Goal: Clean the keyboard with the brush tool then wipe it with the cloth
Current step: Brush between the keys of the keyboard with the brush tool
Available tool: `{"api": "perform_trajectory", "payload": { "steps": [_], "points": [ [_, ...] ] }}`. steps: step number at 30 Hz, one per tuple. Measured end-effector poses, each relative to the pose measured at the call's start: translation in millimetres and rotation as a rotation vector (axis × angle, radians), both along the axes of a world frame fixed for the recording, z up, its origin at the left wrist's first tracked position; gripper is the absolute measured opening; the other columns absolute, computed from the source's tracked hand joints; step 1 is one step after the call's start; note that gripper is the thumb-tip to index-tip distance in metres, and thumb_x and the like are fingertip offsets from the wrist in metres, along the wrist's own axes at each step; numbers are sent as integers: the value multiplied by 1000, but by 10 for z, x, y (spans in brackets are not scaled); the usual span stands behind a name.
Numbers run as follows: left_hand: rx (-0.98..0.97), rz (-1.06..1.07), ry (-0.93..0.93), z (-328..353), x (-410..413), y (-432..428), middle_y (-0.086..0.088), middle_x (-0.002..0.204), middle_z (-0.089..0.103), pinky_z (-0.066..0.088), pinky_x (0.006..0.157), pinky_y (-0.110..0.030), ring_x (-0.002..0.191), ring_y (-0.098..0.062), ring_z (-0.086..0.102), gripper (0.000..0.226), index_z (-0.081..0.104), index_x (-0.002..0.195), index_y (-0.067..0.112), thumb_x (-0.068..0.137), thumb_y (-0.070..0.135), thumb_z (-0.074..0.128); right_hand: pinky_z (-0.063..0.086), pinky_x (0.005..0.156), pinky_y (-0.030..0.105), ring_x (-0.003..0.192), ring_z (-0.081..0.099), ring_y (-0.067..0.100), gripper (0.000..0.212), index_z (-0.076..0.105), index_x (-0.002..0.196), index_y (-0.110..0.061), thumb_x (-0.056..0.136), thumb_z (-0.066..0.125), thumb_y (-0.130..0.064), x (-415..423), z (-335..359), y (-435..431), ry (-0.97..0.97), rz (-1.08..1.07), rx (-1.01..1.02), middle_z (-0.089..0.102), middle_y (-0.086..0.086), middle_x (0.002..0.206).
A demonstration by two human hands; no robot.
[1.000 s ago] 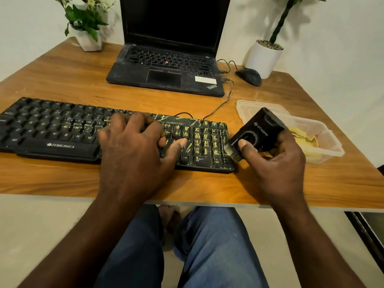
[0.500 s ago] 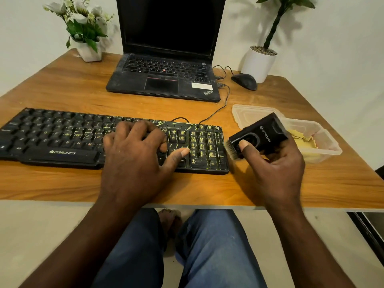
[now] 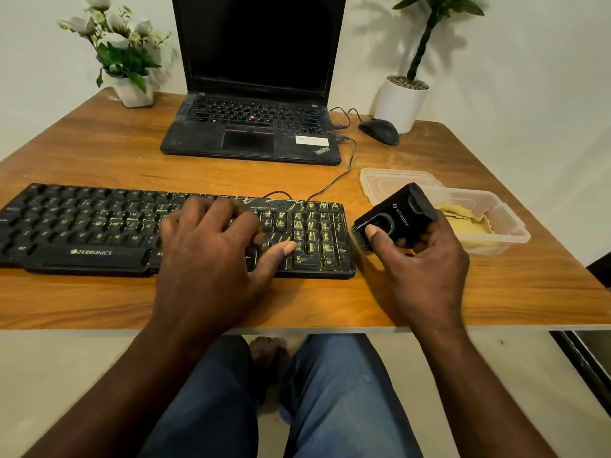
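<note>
A black Zebronics keyboard (image 3: 82, 226) lies along the near edge of the wooden table (image 3: 99, 153), its right-hand keys streaked with yellow marks. My left hand (image 3: 215, 246) rests flat on its middle keys, fingers spread, thumb near the number pad. My right hand (image 3: 423, 269) grips a black brush tool (image 3: 396, 216) just off the keyboard's right end, with the bristles pointing down-left beside the keyboard's edge. A yellow cloth (image 3: 463, 219) lies in a clear plastic container (image 3: 509, 233) behind my right hand.
A dusty black laptop (image 3: 254, 127) stands open behind the keyboard, its cable (image 3: 344, 173) running to the keyboard. A black mouse (image 3: 380, 131) and a white plant pot (image 3: 401, 100) sit back right, a flower pot (image 3: 134, 92) back left. The container's lid (image 3: 396, 183) lies beside it.
The head view has tilted up and shows more of the laptop and plants. Both hands keep their places; the brush stays at the keyboard's right end.
</note>
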State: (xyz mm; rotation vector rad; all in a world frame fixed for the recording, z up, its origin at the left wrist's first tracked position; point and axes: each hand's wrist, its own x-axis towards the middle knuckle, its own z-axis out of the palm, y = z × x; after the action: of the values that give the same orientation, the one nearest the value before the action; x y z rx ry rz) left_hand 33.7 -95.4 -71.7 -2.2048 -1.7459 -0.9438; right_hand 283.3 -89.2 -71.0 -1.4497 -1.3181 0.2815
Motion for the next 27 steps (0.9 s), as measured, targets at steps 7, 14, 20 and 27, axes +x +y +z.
{"api": "perform_trajectory", "payload": {
  "steps": [7,14,20,27],
  "points": [
    [-124,-58,32,334,176,239,7,113,69,33,97,-44,111,-20,55,47,67,106,29,97,68,42,52,72,6,90,62,-18,45,58,120,-38,84,84,-35,31,24,41,61,27,-41,66,-24,97],
    [-486,-162,190,548,505,773,-1,145,57,26,116,-54,136,-24,48,64,42,149,32,100,69,27,49,71,6,86,63,-17,41,59,114,-39,83,85,-31,-5,30,50,7,51,-49,66,-26,92],
    [-583,-184,170,508,545,903,-6,136,63,25,118,-54,132,-29,51,68,34,154,32,100,68,13,50,69,6,89,64,-15,41,57,115,-39,85,84,-31,12,23,28,38,56,-34,66,-25,94],
    [-635,-240,133,545,521,752,1,137,63,26,113,-52,131,-26,51,66,41,149,38,98,69,11,50,70,6,87,62,-17,43,57,117,-39,85,84,-31,8,28,99,51,23,-26,65,-24,94]
  ]
}}
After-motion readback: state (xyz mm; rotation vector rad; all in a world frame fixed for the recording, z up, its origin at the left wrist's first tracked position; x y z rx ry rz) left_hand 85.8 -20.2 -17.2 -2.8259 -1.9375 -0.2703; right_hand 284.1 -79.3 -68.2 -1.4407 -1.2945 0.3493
